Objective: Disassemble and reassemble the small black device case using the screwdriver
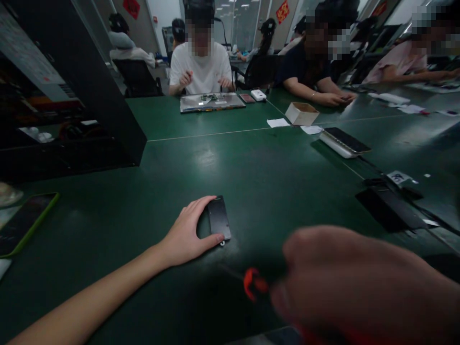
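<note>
My left hand [189, 230] holds a small dark rectangular device [218, 218] flat on the green table, thumb at its near end and fingers at its far end. A small whitish ring-like part [222, 243] sticks out at the device's near edge. My right hand [345, 282] is a closed fist close to the camera at lower right, blurred. From it a red and black screwdriver-like tool [254, 283] points left, its thin shaft faint and smeared. The tip is apart from the device. More red shows below the fist, too blurred to make out.
A black shelf unit [118, 120] stands at left, with a green-edged phone [27, 223] near it. To the right lie a dark flat device [391, 208], cables, and a phone on a white block [341, 143]. A cardboard box [302, 114] sits farther back. People work across the green table [258, 167].
</note>
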Available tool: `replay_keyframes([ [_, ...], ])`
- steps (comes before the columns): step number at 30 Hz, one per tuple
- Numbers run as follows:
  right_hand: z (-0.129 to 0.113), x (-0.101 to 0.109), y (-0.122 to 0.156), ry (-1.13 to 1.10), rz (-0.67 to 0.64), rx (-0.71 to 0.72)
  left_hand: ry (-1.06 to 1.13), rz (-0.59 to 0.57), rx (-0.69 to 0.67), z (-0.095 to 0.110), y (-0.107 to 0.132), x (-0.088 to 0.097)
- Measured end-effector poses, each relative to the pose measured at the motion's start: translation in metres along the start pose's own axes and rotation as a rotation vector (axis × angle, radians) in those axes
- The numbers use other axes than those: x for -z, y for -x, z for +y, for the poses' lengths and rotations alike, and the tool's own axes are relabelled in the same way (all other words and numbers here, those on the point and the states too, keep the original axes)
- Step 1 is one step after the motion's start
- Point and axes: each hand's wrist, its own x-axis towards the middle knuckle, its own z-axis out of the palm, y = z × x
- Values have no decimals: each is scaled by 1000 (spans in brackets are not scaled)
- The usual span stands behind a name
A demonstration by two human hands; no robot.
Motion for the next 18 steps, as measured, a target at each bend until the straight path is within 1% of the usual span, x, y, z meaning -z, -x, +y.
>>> replay_keyframes([
  [1,8,2,-11,-53,18,-17,-6,8,-9,0,0,-1],
  [2,17,1,-22,-55,21,11,-11,18,-15,0,0,-1],
  [6,49,-11,-61,61,-34,178,-37,38,-14,1,-1,-2],
  [8,59,-18,-72,75,-54,205,-43,28,-13,1,-1,-1],
  [12,70,-25,-79,17,-17,182,-45,12,-6,0,-1,0],
  [18,83,-30,-77,-18,-14,169,-57,-5,-17,0,-2,1],
])
